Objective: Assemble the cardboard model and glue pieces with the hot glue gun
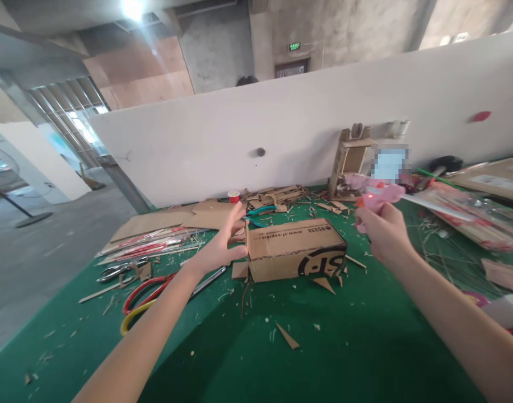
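A small cardboard box (292, 240) with black printing lies in the middle of the green table. At its left end is my left hand (222, 242), fingers and thumb spread; whether they touch the cardboard I cannot tell. My right hand (386, 228) is closed around the handle of a pink hot glue gun (385, 193), held up to the right of the box. A white glue stick (437, 206) appears to stick out of its back. Teal-handled pliers (262, 211) lie just behind the box.
Red-and-yellow-handled scissors (133, 299) lie at left, partly behind my left forearm. Cardboard sheets (159, 224) and scraps (281, 196) line the back. A cardboard structure (336, 170) stands against the white partition (197, 145). Packaged sticks (470, 218) lie at right.
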`<state>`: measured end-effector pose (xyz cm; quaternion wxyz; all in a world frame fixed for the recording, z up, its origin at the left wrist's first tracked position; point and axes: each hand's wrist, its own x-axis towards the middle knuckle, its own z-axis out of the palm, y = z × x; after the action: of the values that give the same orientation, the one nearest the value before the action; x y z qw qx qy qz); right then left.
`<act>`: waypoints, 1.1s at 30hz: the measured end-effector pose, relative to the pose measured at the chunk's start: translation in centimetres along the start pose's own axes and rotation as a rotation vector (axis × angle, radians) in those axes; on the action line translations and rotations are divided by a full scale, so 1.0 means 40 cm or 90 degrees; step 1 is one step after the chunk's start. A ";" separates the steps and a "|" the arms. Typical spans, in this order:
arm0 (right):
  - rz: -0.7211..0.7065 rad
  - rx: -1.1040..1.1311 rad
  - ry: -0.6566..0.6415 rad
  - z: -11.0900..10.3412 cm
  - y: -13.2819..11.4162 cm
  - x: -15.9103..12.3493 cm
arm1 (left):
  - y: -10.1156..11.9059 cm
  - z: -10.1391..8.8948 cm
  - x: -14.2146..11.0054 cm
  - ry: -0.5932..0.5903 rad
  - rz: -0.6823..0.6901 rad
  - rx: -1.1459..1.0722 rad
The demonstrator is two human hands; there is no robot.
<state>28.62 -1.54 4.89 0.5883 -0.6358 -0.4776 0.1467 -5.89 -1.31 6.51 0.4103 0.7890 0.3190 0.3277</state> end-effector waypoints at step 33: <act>-0.268 -0.081 -0.422 -0.048 -0.185 -0.173 | -0.134 0.008 0.012 0.027 -0.079 -0.273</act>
<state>23.39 -9.21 9.38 0.3790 -0.4772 -0.7697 0.1903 -6.61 1.37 1.89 0.5814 0.6555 0.2982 0.3788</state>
